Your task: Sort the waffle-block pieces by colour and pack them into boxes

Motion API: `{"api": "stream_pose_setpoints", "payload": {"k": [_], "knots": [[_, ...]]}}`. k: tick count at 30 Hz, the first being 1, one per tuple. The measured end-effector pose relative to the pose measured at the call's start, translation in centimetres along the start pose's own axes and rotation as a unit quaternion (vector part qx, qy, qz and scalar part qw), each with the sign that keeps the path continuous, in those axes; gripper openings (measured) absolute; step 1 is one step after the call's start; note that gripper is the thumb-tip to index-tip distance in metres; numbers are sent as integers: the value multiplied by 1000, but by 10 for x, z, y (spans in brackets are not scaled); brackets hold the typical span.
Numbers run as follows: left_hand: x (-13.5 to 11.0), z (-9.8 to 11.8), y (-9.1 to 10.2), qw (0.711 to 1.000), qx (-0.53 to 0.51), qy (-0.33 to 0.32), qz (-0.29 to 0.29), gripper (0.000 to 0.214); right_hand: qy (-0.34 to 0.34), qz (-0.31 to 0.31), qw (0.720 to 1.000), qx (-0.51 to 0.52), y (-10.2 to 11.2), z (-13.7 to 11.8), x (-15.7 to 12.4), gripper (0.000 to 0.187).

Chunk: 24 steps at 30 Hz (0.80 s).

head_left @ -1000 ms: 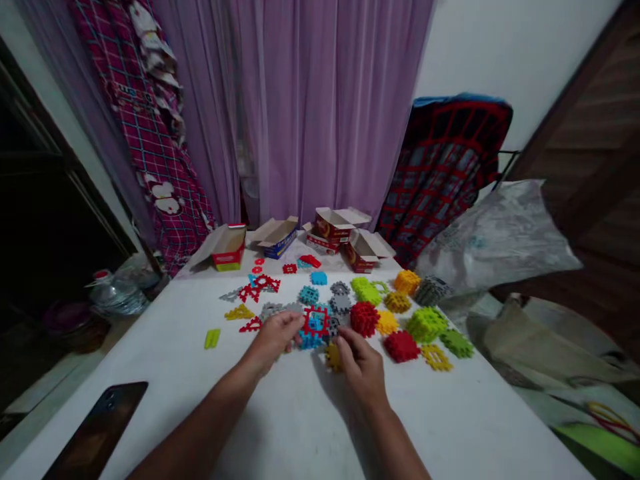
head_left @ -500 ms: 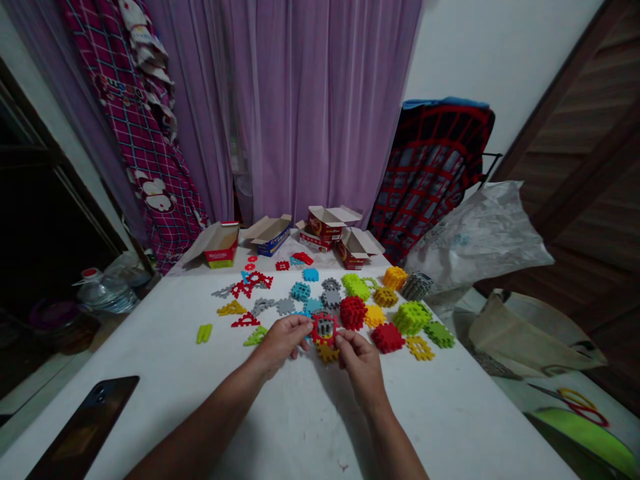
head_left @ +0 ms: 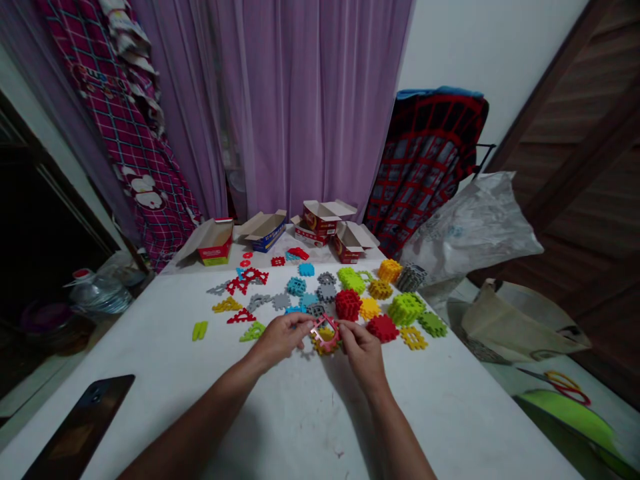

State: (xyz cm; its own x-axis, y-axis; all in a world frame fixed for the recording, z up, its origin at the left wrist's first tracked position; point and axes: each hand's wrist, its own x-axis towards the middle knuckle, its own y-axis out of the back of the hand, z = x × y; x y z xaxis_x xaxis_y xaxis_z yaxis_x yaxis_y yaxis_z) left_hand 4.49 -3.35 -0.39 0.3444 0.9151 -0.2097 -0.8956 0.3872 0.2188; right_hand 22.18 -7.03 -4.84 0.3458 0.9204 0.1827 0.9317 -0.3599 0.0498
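Both hands meet over the middle of the white table [head_left: 280, 413]. My left hand [head_left: 281, 337] and my right hand [head_left: 361, 347] each pinch one side of a flat red square frame piece [head_left: 326, 331], held tilted just above a yellow interlocking piece [head_left: 320, 345]. Behind them lie many plastic interlocking pieces: a red cube [head_left: 349, 304], a second red cube [head_left: 383, 327], a lime cube [head_left: 405, 308], yellow and orange cubes, blue and grey flat pieces.
Open cardboard boxes [head_left: 320, 220] stand along the table's far edge. A dark phone [head_left: 75, 427] lies at the near left corner, a lime strip [head_left: 199, 330] left of the pieces. Purple curtains hang behind; a plastic bag [head_left: 470, 233] and draped chair stand at right.
The hands have lifted the red frame off the blue piece and drawn it toward me, tilting it flatter over the yellow piece. The camera has shifted slightly.
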Motion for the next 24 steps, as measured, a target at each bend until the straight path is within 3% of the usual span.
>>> {"api": "stream_pose_setpoints", "payload": {"k": [9, 13, 15, 18, 21, 24], "knots": [[4, -3, 8, 994, -18, 18, -105, 45, 110, -107, 986, -63, 5, -9, 6, 22], [-1, -5, 1, 988, -30, 63, -135, 41, 70, -68, 994, -37, 5, -12, 12, 27], [-4, -5, -5, 991, -64, 66, -101, 40, 28, -6, 1000, -8, 6, -11, 12, 34], [-7, -4, -18, 983, -173, 64, -2, 44, -15, 52, 998, 31, 8, -8, 5, 41], [-10, -4, -33, 963, -255, 79, 49, 49, -36, 34, 997, 59, 6, -6, -6, 41], [-11, -6, -44, 958, -270, 77, 58, 49, -43, 9, 997, 69, 0, -7, -14, 38]]}}
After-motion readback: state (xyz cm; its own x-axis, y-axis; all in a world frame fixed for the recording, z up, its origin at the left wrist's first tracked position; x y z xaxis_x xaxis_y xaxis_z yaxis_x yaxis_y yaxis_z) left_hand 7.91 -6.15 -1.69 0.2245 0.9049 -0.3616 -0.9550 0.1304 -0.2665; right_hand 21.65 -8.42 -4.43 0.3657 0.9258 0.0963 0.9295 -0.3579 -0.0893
